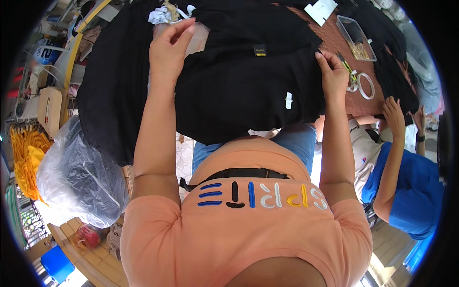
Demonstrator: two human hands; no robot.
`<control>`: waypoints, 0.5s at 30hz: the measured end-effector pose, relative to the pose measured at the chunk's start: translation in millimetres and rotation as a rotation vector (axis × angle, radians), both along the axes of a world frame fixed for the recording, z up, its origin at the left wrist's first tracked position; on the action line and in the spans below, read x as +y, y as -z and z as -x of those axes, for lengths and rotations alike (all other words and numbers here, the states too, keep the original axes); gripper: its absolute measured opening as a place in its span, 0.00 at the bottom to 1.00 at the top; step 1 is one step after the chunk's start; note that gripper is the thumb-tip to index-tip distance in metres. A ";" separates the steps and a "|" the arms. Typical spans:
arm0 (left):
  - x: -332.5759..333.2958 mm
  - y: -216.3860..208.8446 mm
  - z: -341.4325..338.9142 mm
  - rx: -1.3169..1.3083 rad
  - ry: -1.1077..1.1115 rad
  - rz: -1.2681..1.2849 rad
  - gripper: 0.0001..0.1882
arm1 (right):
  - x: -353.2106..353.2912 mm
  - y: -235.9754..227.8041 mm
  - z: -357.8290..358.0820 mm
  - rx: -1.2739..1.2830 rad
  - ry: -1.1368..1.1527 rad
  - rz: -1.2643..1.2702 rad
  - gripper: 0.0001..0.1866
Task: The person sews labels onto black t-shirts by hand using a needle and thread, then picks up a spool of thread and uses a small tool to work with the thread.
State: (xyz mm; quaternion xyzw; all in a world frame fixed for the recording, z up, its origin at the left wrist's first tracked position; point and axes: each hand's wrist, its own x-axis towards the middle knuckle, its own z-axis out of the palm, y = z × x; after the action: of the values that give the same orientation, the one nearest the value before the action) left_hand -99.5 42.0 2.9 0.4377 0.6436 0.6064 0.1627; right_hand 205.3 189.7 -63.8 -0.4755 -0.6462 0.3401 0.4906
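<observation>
A black garment (pixel 229 95) lies spread across the table in front of me, with a small dark neck label (pixel 259 50) and a white tag (pixel 289 101) on it. My left hand (pixel 168 52) is raised over its far left part. Its thumb and forefinger come together in a pinch; whatever is between them is too small to make out. With finger and thumb, my right hand (pixel 333 74) grips the garment's right edge. Just beyond that hand are yellow-handled thread snips (pixel 351 76) and a white tape roll (pixel 366 86).
On the brown table cover (pixel 366 106) stands a clear plastic box (pixel 356 38) with small gold-coloured pieces. White scraps (pixel 169 14) and a white card (pixel 321 11) lie at the back. A co-worker in blue (pixel 411 186) handles black cloth at right. A plastic-wrapped bundle (pixel 81 172) stands left.
</observation>
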 end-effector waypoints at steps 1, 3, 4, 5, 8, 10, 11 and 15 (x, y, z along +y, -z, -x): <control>-7.4 7.9 9.4 0.038 -0.053 0.091 0.12 | 3.0 9.2 1.2 -0.024 0.009 0.021 0.11; -14.3 25.9 19.9 0.103 -0.139 0.273 0.12 | 3.4 20.9 4.5 -0.066 0.038 0.045 0.12; -17.4 33.2 18.1 0.129 -0.143 0.299 0.11 | 0.8 24.1 8.1 -0.082 0.048 0.052 0.12; -20.7 40.2 13.9 0.156 -0.145 0.325 0.10 | -1.3 26.2 10.5 -0.098 0.060 0.060 0.12; -20.0 58.4 11.9 0.332 -0.125 0.283 0.10 | -3.1 30.0 11.7 -0.150 0.081 0.017 0.11; -14.4 73.6 17.5 0.482 -0.108 0.231 0.10 | -3.1 32.1 11.6 -0.158 0.078 0.008 0.11; -10.4 79.7 22.5 0.559 -0.105 0.212 0.11 | -2.9 31.2 11.9 -0.163 0.077 0.002 0.11; -3.4 89.9 27.9 0.724 -0.058 0.311 0.14 | -3.0 33.1 9.9 -0.171 0.095 -0.024 0.11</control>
State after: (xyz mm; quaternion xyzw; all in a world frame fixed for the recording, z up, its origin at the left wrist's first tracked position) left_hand -127.5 38.7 -87.0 0.5750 0.7556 0.3125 -0.0279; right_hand 195.4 186.7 -97.0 -0.5269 -0.6665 0.2667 0.4549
